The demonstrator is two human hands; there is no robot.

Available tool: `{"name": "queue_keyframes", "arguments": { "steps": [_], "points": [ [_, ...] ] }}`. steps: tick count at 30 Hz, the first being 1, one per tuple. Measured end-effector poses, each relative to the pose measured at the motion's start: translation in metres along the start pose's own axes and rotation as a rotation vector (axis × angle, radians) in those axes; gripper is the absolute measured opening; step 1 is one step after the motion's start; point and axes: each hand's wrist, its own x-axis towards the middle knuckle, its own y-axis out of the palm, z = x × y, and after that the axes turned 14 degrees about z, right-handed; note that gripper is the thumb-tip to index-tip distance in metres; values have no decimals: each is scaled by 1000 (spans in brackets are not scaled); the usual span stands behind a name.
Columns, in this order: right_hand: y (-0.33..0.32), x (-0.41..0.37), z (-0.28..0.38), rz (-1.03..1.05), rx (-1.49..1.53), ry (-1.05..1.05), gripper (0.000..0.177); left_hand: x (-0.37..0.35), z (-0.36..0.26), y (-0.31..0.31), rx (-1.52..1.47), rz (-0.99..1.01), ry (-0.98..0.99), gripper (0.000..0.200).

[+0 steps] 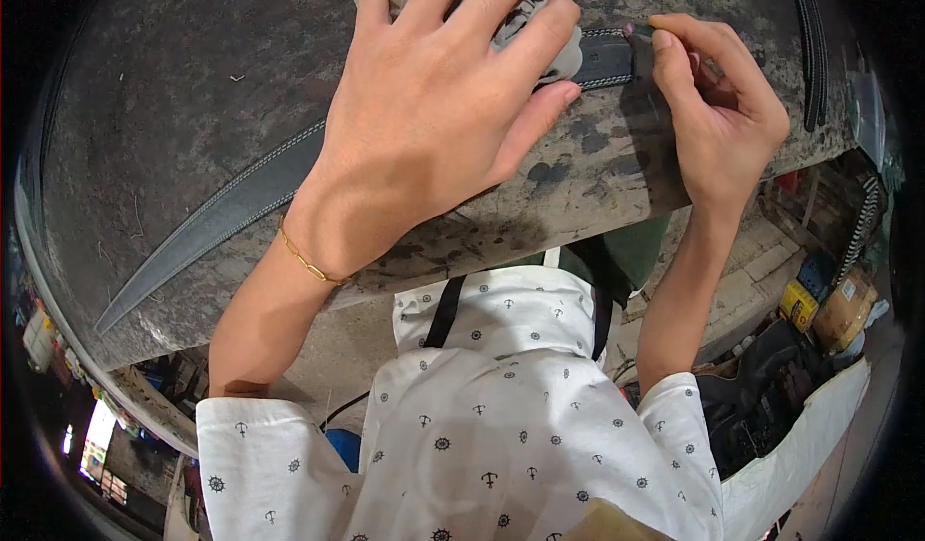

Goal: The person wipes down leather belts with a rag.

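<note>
A dark leather strap (224, 211) with white edge stitching lies across the worn work surface, its narrow end at the left and its squared end near my right hand. My left hand (434, 98) is over the strap, fingers curled over a crumpled grey cloth (567, 52) pressed against it. The strap's middle is hidden beneath that hand. Just past the squared end, my right hand (721, 98) pinches a small thin dark piece with a pinkish tip (631, 30) between thumb and forefinger. What this piece is cannot be made out. Its tip is at or very near the strap's corner.
The scuffed dark work surface (193, 88) has a rounded front edge close to my body. Another dark stitched strap (814, 50) lies at the far right. Below right are a yellow box (798, 305), a brown package (844, 312) and a black bag (747, 396).
</note>
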Motion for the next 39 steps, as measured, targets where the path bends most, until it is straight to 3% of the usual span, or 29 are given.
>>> {"name": "queue_keyframes", "arguments": {
  "steps": [17, 20, 23, 25, 28, 38, 39],
  "points": [
    [-1, 0, -1, 47, 0, -56, 13, 0, -1, 1, -66, 17, -15, 44],
    [0, 1, 0, 41, 17, -44, 12, -2, 2, 3, 7, -6, -1, 43],
    [1, 1, 2, 39, 6, -42, 12, -2, 3, 4, 159, 113, -43, 42],
    [0, 0, 2, 20, -11, -38, 12, -1, -2, -3, -76, 50, -14, 49],
    [-2, -1, 1, 30, -33, -23, 12, 3, -1, -6, -154, -19, -37, 55],
    [-2, -1, -1, 48, 0, -28, 12, 1, 5, 2, -99, 21, -46, 51],
    [-2, -1, -1, 74, 0, -25, 12, 1, 15, 16, -28, -55, -1, 47]
  ]
}}
